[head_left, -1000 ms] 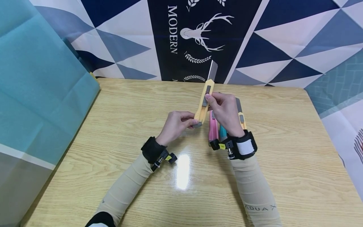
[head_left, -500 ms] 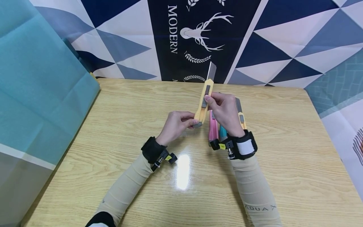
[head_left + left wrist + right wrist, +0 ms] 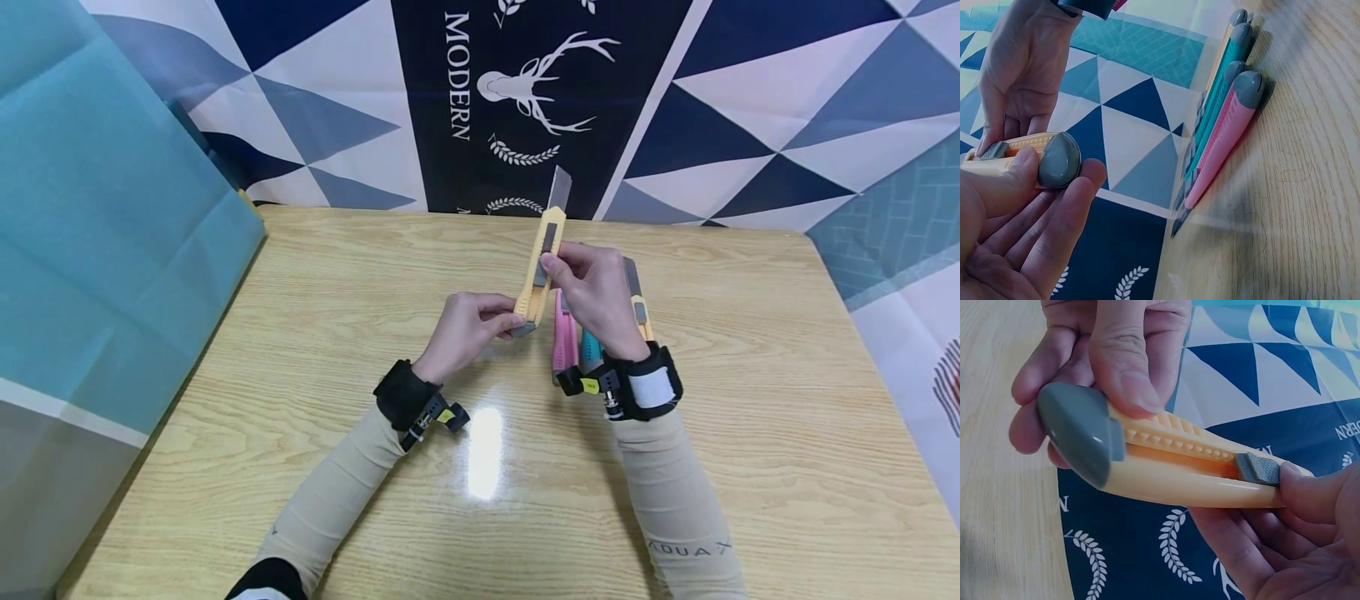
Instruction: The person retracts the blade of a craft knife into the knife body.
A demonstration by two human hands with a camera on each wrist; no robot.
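Both hands hold a yellow utility knife up over the table, its metal blade pointing away. My left hand pinches the handle near its grey end cap, thumb on the ribbed side. Further up, my right hand grips the body with the thumb against the grey slider. Under and beside the right hand lie a pink knife, a teal knife and another yellow knife. In the left wrist view the pink knife lies nearest; the right wrist hides part of the row.
The wooden table ends at a patterned cloth backdrop bearing a deer print. A teal and grey panel stands along the left edge. Cameras are strapped to both wrists.
The blade sticks out slightly less than a second ago, its tip a little lower in the head view. Both hands keep nearly the same place and hold on the knife.
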